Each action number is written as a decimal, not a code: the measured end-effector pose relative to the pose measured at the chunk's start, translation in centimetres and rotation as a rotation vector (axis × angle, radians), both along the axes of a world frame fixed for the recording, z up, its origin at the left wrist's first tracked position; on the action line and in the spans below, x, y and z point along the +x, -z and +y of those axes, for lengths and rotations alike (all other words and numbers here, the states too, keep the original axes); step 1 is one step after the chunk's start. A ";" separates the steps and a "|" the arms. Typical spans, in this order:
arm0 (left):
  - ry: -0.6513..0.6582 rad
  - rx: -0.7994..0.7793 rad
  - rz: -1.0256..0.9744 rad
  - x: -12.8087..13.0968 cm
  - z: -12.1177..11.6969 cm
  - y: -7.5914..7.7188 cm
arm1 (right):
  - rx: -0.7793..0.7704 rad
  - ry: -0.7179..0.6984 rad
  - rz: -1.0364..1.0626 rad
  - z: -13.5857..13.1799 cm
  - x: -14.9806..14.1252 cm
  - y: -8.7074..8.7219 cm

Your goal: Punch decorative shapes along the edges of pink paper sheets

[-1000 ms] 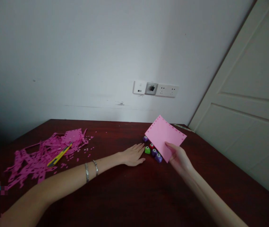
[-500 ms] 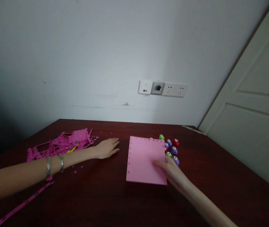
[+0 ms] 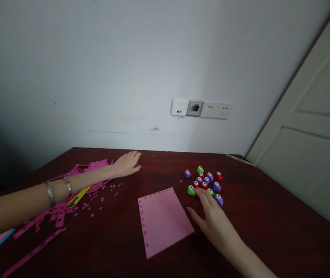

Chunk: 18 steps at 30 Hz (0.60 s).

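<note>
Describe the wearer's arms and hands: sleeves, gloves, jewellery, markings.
Both hands, left and right, are ungloved; no sleeve shows on either visible forearm. The left forearm wears two silver-coloured bands: a broad, textured bracelet and, nearer the hand, a smoother bangle. The right shows no jewellery. No markings visible.

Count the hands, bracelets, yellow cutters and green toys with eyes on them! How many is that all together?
Left hand and right hand: 2
Bracelets: 2
Yellow cutter: 1
Green toys with eyes: 3 in view
Total: 8, unless the right hand hides another green one.
</note>
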State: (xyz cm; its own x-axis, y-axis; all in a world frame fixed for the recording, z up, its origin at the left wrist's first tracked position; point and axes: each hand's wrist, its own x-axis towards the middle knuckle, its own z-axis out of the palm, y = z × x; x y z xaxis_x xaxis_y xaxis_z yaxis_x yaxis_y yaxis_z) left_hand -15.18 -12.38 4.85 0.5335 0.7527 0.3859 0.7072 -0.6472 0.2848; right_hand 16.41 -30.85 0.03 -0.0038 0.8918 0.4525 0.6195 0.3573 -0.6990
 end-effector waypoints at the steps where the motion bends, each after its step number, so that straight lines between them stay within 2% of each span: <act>1: 0.045 -0.008 0.075 1.8 -0.8 0.2 | 0.084 0.088 -0.076 -0.4 1.0 0.1; 3: 0.141 -0.011 0.278 5.5 -2.8 1.0 | 0.156 0.205 -0.315 -0.8 2.9 0.8; 5: 0.213 0.002 0.394 9.4 -4.7 2.2 | 0.148 0.297 -0.482 -0.5 4.6 2.1; 8: 0.316 0.058 0.379 14.8 -6.6 4.4 | 0.088 0.404 -0.569 1.3 6.8 4.5; 10: 0.353 0.100 0.324 17.9 -6.8 5.8 | 0.044 0.424 -0.560 3.0 8.4 5.6; 12: 0.359 0.108 0.280 20.2 -6.2 6.7 | 0.008 0.398 -0.548 4.8 10.0 6.1; 14: 0.358 0.091 0.251 21.8 -5.1 7.0 | -0.031 0.299 -0.555 6.5 11.6 6.0; 18: 0.370 0.025 0.216 22.8 -2.6 6.9 | -0.123 0.115 -0.507 9.3 14.0 5.0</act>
